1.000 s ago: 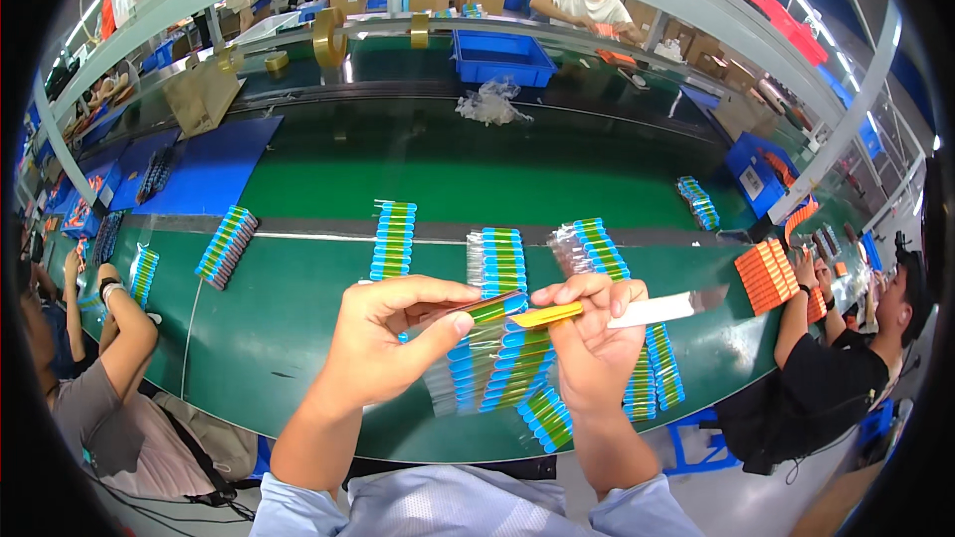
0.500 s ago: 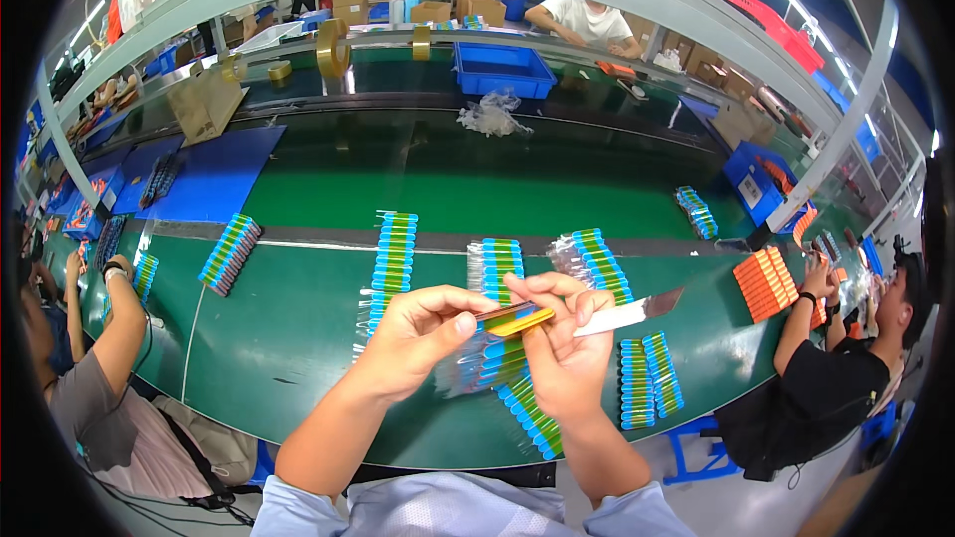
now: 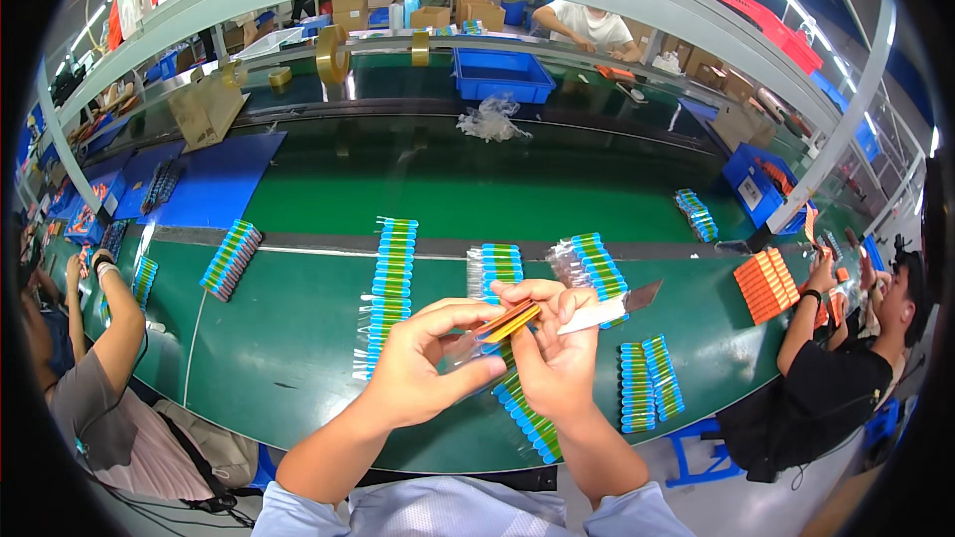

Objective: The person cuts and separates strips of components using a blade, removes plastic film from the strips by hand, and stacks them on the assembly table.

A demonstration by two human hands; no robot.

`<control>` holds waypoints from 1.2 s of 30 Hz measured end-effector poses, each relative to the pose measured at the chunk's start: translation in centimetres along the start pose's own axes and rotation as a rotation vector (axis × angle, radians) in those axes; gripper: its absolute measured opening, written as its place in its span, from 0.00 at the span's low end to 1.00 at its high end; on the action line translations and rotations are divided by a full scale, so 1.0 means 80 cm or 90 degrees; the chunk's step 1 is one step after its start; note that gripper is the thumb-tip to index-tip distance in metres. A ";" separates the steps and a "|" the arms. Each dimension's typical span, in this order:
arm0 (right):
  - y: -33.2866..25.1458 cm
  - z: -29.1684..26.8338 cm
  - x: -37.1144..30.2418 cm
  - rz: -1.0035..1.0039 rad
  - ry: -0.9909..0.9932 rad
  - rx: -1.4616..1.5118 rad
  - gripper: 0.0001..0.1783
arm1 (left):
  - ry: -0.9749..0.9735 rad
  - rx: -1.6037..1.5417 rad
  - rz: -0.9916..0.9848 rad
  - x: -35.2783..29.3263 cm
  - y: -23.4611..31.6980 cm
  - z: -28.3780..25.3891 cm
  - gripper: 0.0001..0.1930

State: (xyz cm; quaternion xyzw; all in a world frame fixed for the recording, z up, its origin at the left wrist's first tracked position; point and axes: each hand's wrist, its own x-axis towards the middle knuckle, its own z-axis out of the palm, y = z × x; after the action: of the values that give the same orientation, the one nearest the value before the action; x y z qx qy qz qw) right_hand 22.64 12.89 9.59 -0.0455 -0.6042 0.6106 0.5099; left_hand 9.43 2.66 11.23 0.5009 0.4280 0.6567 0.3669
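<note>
In front of my chest, my left hand point(image 3: 423, 363) is closed, pinching one end of a small stack of flat pieces point(image 3: 514, 324) with yellow and brown-orange edges. The fingertips of my right hand point(image 3: 559, 358) are on the other end of that stack. My right hand also grips a knife with a white-wrapped handle point(image 3: 594, 315), its flat dark blade pointing right, away from the stack. Beneath and behind my hands lie rows of blue-and-green packs point(image 3: 502, 261), some in clear film. My hands partly cover one slanting row point(image 3: 532, 420).
More blue-and-green rows lie on the green table at left point(image 3: 390, 268) and right point(image 3: 652, 383). An orange stack point(image 3: 766, 285) sits by a co-worker at right; another person works at left. A blue bin point(image 3: 504, 76) and crumpled film point(image 3: 492, 119) lie beyond, under a metal frame.
The stack has tilted more steeply and its edges now show brown-orange and yellow layers. My right hand and the knife have shifted slightly left.
</note>
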 end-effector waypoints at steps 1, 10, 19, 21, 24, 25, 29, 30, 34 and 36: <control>0.001 0.004 0.001 -0.012 -0.008 0.000 0.23 | 0.024 0.010 0.017 0.000 -0.009 -0.003 0.22; 0.022 -0.003 -0.003 0.037 -0.034 0.007 0.18 | 0.093 0.017 0.007 0.011 -0.013 0.005 0.16; 0.048 -0.037 0.023 -0.061 -0.067 -0.255 0.18 | 0.108 -0.144 0.007 0.076 -0.027 -0.020 0.30; 0.050 -0.054 0.045 -0.032 -0.008 -0.297 0.19 | 0.123 -0.124 0.005 0.089 -0.033 -0.021 0.37; 0.047 -0.092 0.078 0.079 0.117 -0.165 0.17 | 0.226 -0.127 -0.084 0.093 -0.047 -0.040 0.34; 0.050 -0.104 0.083 0.127 0.137 -0.146 0.17 | 0.248 -0.103 -0.116 0.088 -0.063 -0.050 0.33; 0.086 -0.114 0.074 0.324 0.181 -0.304 0.17 | 0.329 -0.117 -0.199 0.070 -0.131 -0.061 0.32; 0.095 -0.113 0.069 0.363 0.159 -0.302 0.22 | 0.337 -0.106 -0.220 0.069 -0.149 -0.058 0.32; 0.140 -0.106 0.064 0.406 0.175 -0.359 0.19 | 0.344 -0.102 -0.248 0.073 -0.183 -0.045 0.33; 0.153 -0.097 0.064 0.340 0.147 -0.411 0.17 | 0.338 -0.090 -0.233 0.072 -0.201 -0.043 0.35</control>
State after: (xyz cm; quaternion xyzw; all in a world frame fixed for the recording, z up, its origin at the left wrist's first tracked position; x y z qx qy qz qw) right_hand 18.46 24.83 0.80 -0.4254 -0.6701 0.4920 0.3577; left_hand 5.59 13.12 -2.23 0.2003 0.5450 0.7157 0.3881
